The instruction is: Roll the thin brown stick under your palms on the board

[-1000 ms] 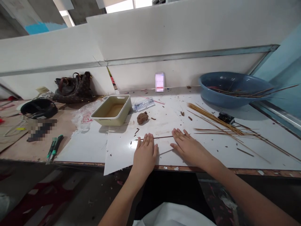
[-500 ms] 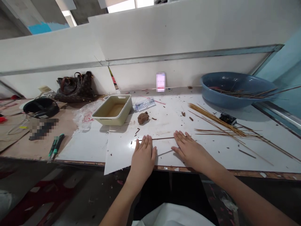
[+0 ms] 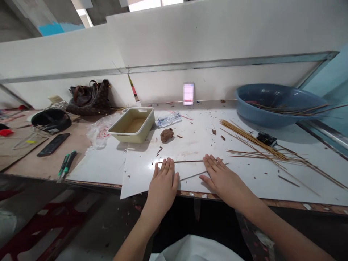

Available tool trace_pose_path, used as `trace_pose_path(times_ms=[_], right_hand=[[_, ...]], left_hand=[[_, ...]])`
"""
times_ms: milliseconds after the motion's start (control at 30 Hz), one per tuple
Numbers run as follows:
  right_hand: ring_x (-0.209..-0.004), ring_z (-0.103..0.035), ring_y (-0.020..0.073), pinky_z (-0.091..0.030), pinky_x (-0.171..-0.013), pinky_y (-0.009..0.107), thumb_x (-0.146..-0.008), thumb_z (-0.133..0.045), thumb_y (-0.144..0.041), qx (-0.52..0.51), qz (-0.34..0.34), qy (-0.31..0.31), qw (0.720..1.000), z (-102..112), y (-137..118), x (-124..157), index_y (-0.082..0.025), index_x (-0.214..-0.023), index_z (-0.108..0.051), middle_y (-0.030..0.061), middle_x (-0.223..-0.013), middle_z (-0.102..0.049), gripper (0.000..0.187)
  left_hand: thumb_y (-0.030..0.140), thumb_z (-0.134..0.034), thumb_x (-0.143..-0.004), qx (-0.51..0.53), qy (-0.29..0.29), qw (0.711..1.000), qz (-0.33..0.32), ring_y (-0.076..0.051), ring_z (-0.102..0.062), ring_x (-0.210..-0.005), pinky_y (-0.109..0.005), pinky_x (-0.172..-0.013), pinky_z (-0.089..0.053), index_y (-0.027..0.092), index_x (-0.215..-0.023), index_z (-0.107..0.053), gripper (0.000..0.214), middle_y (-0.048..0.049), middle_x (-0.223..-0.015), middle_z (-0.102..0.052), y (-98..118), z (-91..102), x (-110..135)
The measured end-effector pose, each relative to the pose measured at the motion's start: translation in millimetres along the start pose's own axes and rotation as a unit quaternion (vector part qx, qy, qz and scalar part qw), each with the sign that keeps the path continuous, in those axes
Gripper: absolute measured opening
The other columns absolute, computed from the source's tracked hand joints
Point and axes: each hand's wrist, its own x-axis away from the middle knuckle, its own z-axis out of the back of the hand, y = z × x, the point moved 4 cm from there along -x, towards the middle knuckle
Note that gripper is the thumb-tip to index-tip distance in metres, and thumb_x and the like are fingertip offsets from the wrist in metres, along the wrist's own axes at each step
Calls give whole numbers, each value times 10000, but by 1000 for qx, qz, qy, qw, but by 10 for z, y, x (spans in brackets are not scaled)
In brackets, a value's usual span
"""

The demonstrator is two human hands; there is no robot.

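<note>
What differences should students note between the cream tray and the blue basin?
The cream tray is rectangular with straight sides, while the blue basin is round with a curved wall. The basin is clearly larger than the tray. The basin holds thin sticks; the tray shows none. Both are open-topped containers on the white board.

Two hands (image 3: 162, 185), one blue basin (image 3: 261, 116), one cream tray (image 3: 131, 132), one clay lump (image 3: 166, 135), one handbag (image 3: 89, 104), two screwdrivers (image 3: 67, 164).

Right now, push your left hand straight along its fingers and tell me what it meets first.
The left hand meets the thin brown stick at its fingertips first; past that, probably the brown clay lump, though depth is unclear.
</note>
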Motion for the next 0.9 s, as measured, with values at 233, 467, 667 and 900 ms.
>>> trace_pose_path(times_ms=[233, 467, 667, 900], right_hand=[[-1613, -339, 322, -272, -1335, 554, -1124, -187, -633, -16, -16, -22, 999, 88, 140, -350, -51, -1707, -303, 235, -1705, -397, 832], [-1613, -338, 349, -290, -1333, 560, -1135, -264, -583, 2, 2, 15, 1000, -48, -49, 180, -17, -1703, -286, 255, -1718, -349, 802], [-1633, -284, 327, -242, -1345, 539, -1122, -208, -636, -25, -39, -46, 998, 96, 62, -237, -12, -1694, -303, 243, -1733, -316, 851], [-1625, -308, 336, -254, -1344, 548, -1130, -260, -607, -19, -28, -4, 999, -3, 5, -24, -39, -1714, -256, 236, -1726, -346, 815]], left_hand=[[316, -290, -1129, 3, -7, 999, 32, -296, -375, -1618, -574, -1358, -232, 53, -1611, -475, 579, -170, -1688, -469, -24, 64, -309], [347, -314, -1135, -20, 13, 1000, 14, -300, -391, -1609, -597, -1342, -267, 126, -1639, -454, 568, -147, -1692, -470, -1, 29, 142], [328, -318, -1129, -29, -16, 999, 37, -323, -389, -1609, -613, -1338, -257, 81, -1616, -483, 570, -175, -1680, -478, -60, 62, -234], [343, -308, -1135, -36, 3, 999, 23, -314, -381, -1612, -603, -1334, -285, 85, -1642, -444, 585, -175, -1695, -451, -52, 40, -37]])
